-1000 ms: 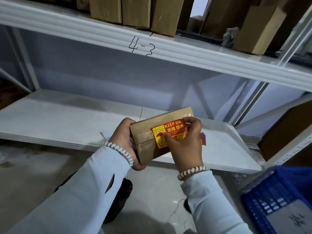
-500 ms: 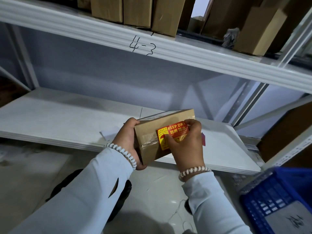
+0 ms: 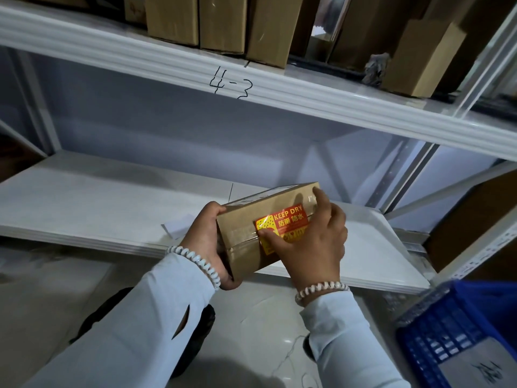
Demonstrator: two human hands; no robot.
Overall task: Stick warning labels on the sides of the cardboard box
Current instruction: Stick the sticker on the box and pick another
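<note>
A small brown cardboard box [image 3: 240, 219], taped along its seam, is held in the air just in front of the white lower shelf. My left hand [image 3: 205, 239] grips its left end. A red and yellow "KEEP DRY" warning label [image 3: 285, 222] lies on the side that faces me. My right hand [image 3: 310, 242] is spread flat over the label's right part, thumb on its lower left corner and index finger stretched up to the box's top right corner. The label's lower right part is hidden under that hand.
The white lower shelf board [image 3: 84, 203] carries a small white paper scrap [image 3: 179, 226]. The upper shelf beam marked "4-3" [image 3: 230, 84] holds several brown cartons [image 3: 223, 22]. A blue plastic crate [image 3: 458, 337] stands at the lower right. Pale floor lies below.
The box has tilted so its top face shows a little. My right hand has gone from pinching the label's right edge to spreading flat over it, fingers reaching further along the box.
</note>
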